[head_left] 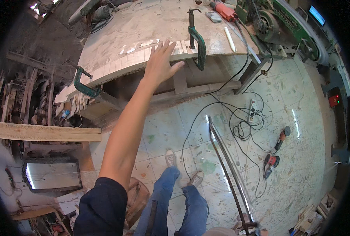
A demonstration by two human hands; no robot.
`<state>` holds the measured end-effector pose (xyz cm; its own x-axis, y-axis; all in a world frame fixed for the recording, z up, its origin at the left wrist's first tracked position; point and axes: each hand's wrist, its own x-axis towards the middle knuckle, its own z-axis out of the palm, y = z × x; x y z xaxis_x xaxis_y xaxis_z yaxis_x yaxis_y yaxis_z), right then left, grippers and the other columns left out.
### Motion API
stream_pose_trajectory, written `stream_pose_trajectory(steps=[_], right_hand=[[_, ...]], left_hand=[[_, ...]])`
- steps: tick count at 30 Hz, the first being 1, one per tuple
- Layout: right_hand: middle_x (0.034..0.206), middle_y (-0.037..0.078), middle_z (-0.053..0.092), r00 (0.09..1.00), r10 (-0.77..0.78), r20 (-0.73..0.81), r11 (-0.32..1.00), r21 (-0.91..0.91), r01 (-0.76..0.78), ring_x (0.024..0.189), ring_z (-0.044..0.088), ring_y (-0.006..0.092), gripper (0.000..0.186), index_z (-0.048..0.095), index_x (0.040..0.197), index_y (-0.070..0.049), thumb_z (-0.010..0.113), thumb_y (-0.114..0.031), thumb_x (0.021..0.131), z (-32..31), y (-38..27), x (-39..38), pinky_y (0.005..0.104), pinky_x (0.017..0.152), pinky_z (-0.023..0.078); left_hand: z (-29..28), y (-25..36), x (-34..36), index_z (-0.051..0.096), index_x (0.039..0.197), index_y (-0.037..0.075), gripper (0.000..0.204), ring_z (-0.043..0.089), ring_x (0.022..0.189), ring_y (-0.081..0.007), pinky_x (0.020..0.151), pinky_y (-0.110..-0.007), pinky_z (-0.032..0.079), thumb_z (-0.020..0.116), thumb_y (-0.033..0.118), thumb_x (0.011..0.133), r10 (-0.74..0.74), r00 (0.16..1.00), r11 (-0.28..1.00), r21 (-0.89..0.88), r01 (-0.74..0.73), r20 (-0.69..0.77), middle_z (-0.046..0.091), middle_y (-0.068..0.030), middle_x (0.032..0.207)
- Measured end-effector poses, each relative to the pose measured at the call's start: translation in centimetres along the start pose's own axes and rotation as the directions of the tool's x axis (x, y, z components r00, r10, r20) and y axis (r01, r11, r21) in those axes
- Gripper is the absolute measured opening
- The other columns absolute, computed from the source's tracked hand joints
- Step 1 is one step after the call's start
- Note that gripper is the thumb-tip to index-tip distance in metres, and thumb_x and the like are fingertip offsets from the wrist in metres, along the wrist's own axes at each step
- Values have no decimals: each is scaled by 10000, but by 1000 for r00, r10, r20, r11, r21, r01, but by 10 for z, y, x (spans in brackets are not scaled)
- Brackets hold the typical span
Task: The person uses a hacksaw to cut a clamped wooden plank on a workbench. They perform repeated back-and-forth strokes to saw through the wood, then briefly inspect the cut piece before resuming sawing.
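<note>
Pale, dusty wood forms the curved workbench top [151, 23] in the upper middle of the frame, where a strip of white rectangular tiles [120, 63] runs along its front edge. The left hand [161, 63] lies flat on that strip, fingers spread, gripping nothing. Two green metal C-clamps [198, 43] pin the strip just beside it. The right hand is out of sight.
</note>
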<state>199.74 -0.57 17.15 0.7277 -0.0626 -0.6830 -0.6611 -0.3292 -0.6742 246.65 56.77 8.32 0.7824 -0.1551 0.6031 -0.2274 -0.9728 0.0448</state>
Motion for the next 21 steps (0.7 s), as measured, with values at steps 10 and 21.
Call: stream_pose_trajectory(steps=[10, 21], right_hand=[[754, 109, 604, 953, 299, -51, 904, -304, -300, 658, 571, 219, 415, 648, 1041, 52, 764, -269, 805, 108, 88, 98, 376, 463, 489], [937, 213, 699, 946, 323, -12, 835, -467, -291, 914, 656, 327, 532, 684, 1127, -31, 696, -455, 806, 122, 36, 121, 428, 823, 476]], left_hand=[[18, 4, 25, 653, 1166, 77, 527, 568, 1061, -355, 871, -458, 479, 643, 502, 856, -237, 952, 964, -71, 255, 192, 681, -130, 1084], [37, -17, 56, 729, 959, 69, 480, 644, 931, -363, 843, -422, 507, 583, 517, 871, -365, 907, 931, 49, 363, 208, 700, -215, 926]])
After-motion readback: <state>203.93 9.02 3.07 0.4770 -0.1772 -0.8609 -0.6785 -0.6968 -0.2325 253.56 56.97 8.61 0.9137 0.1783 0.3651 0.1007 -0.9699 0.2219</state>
